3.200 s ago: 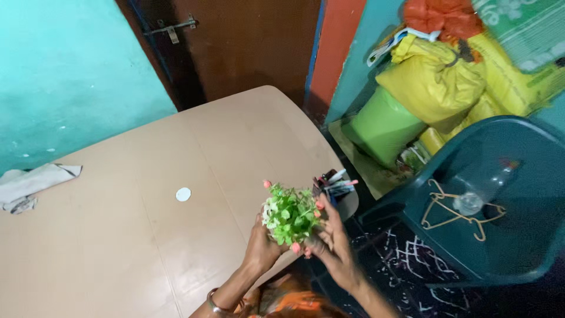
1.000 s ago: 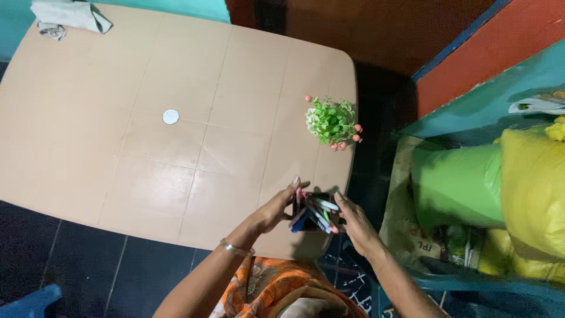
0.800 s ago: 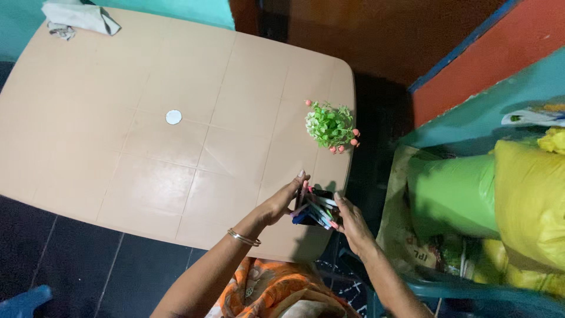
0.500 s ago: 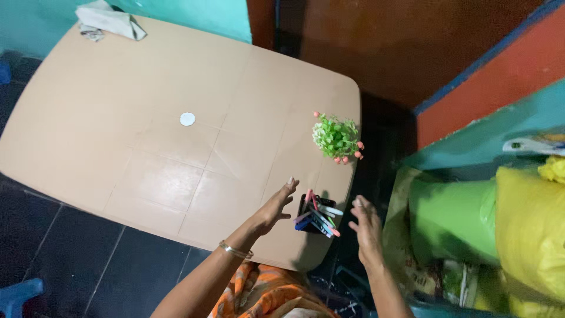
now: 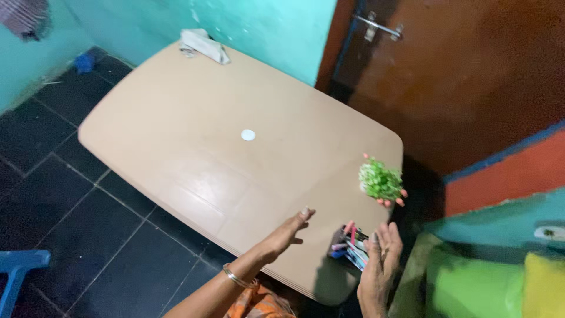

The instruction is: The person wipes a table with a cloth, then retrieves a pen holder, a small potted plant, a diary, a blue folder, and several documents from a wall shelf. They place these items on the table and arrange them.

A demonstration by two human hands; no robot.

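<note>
step: arranging desk items, judged | pen holder (image 5: 352, 247) stands at table (image 5: 176, 147) near edge | left hand (image 5: 286, 231), right hand (image 5: 379, 268) spread, empty, flanking it | artificial plant (image 5: 381, 180) beyond | next: careful regrasp

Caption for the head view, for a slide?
Open hands flank a pen holder on a beige table, small green plant nearby.

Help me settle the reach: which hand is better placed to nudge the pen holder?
Probably the right hand: it hangs open beside the pen holder, while the left hand hovers farther away over the table.
</note>
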